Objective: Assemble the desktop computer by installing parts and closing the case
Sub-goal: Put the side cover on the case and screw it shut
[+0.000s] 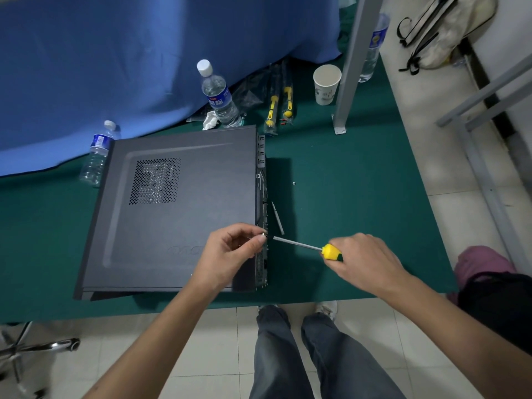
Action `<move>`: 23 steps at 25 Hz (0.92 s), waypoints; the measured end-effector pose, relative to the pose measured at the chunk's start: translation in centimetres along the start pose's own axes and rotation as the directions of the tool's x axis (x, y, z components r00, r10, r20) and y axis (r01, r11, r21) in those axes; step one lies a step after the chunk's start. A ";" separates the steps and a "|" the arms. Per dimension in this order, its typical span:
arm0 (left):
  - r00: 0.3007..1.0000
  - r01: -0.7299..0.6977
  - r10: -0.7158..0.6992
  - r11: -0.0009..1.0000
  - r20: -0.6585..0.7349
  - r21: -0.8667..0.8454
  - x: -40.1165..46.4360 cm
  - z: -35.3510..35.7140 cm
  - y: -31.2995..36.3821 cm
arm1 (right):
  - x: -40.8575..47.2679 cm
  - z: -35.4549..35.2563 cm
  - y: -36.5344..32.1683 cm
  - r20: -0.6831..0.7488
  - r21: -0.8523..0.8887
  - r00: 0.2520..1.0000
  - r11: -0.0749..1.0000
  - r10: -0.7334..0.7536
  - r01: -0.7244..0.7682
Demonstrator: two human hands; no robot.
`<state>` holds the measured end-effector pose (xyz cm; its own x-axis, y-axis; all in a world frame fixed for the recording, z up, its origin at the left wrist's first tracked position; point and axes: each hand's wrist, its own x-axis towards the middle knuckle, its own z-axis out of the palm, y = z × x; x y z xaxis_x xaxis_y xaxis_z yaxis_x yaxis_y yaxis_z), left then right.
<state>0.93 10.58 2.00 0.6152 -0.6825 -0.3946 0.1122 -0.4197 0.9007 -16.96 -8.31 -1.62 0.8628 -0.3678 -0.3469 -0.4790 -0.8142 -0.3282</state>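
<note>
A dark grey computer case (178, 214) lies on its side on the green table (345, 197), its vented side panel on top. My left hand (230, 254) pinches a small screw (263, 234) against the case's rear edge. My right hand (365, 260) grips the yellow handle of a screwdriver (328, 250), whose shaft points left with its tip close to the screw. A loose screw (294, 183) and a thin metal strip (278, 217) lie on the table just right of the case.
Behind the case stand two water bottles (218, 95), a paper cup (326, 83) and two packaged yellow screwdrivers (279, 106). A grey metal post (349, 64) rises at the back right. Blue cloth (129, 59) covers the far left. The table's front edge runs just below the case.
</note>
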 end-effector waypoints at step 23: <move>0.901 -0.236 -0.144 0.629 0.409 0.741 5.4 -1.7 2.7 | 0.7 -3.5 2.8 0.206 0.367 0.959 0.924 -0.196 0.109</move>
<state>5.92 6.78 2.65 0.2186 -0.7995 -0.5595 -0.6529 -0.5459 0.5250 -17.17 -12.43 0.30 0.8875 -0.1008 -0.4496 -0.4074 -0.6275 -0.6635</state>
